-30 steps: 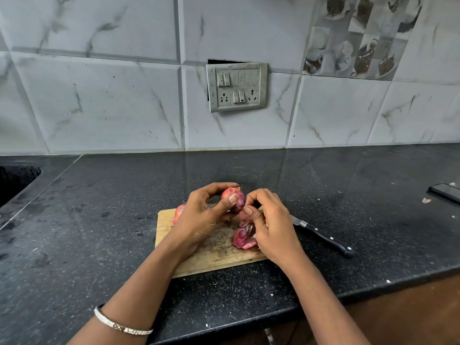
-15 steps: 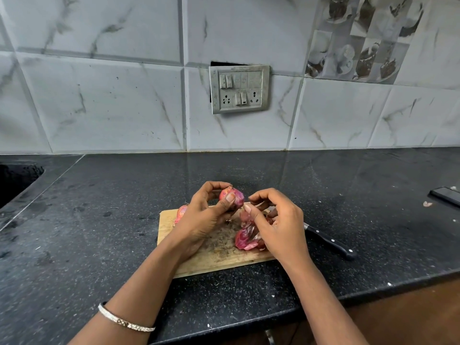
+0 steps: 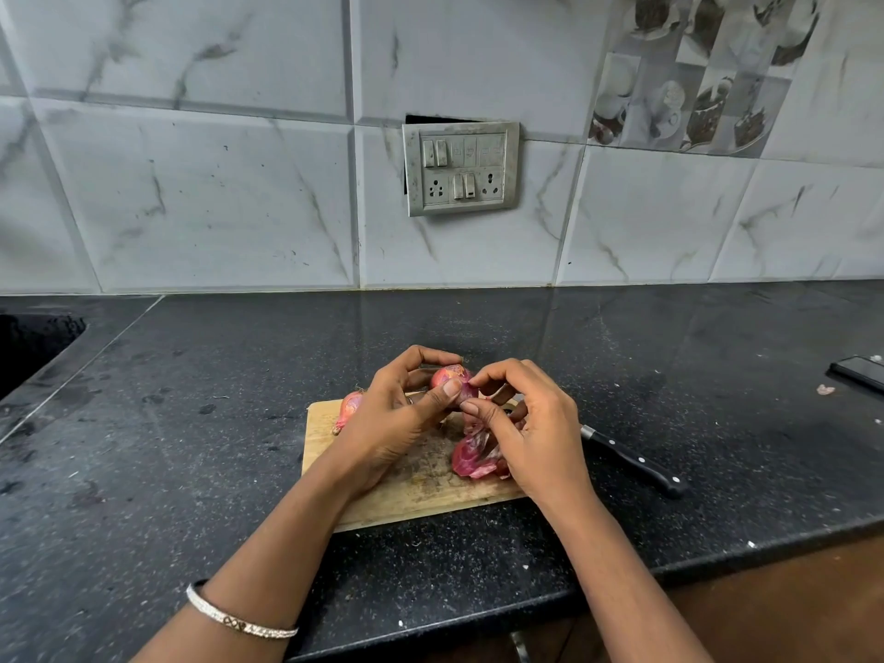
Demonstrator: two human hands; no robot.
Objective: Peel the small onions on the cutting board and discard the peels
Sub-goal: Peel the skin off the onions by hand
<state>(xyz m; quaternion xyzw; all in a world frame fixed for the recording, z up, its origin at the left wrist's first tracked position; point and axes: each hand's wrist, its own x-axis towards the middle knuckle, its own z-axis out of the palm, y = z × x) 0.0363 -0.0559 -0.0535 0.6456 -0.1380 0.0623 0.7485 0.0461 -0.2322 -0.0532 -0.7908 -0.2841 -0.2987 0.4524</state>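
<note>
The only marks near me are faint symbols on the grey switch plate (image 3: pixel 461 167) on the wall at twelve o'clock, and they are too small to read. My left hand (image 3: pixel 392 423) is curled round a small onion (image 3: pixel 449 374), with the thumb pressed across its front and the fingers arched over the top, holding it above the far edge of the cutting board (image 3: pixel 421 490). The onion is round, pinkish red and glossy, with fine pale streaks in its skin. My right hand (image 3: pixel 531 433) meets it from three o'clock, the thumb and forefinger closed in a pinch at the onion's side and the other fingers bent under. Below that hand, a heap of loose peels (image 3: pixel 473 457), magenta and papery, lies on the wooden board, which is scuffed and flecked with dark crumbs. A second onion (image 3: pixel 348 409), with its skin on and a thin root tail, sits at the board's ten o'clock corner, half hidden by my left hand. A black-handled knife (image 3: pixel 631 464) lies on the desk (image 3: pixel 191 447) at three o'clock of the board, its blade tucked behind my right hand. At nine o'clock a sink (image 3: pixel 33 346) is cut into the black stone, and it is too dark to tell what it holds. A silver bangle (image 3: pixel 239 622) circles my left forearm.
</note>
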